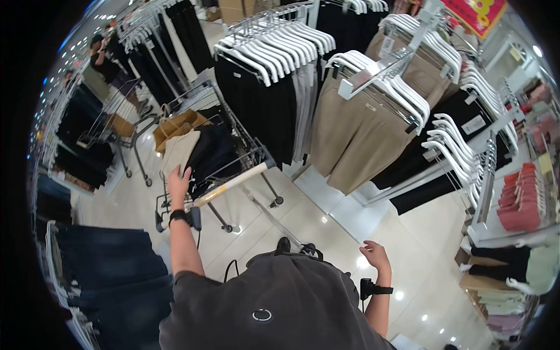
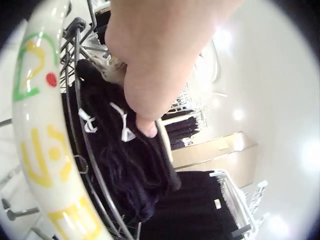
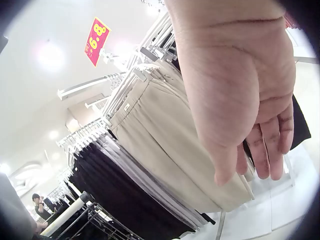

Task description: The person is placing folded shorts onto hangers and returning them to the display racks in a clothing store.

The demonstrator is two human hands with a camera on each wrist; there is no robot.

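Note:
In the head view my left hand reaches over the near end of a shopping cart, fingers extended, just past its pale handle bar. Dark folded garments and a beige garment lie in the basket under and beyond that hand. The left wrist view has the thumb of the left hand overlapping dark clothing with white tags; its other fingers are hidden. My right hand hangs at my side, holding nothing, its fingers loosely bent in the right wrist view.
Beige trousers on white hangers hang ahead, beside a row of black trousers. Dark jeans hang at the near left. A second cart and a person are farther left. Tiled floor lies between the racks.

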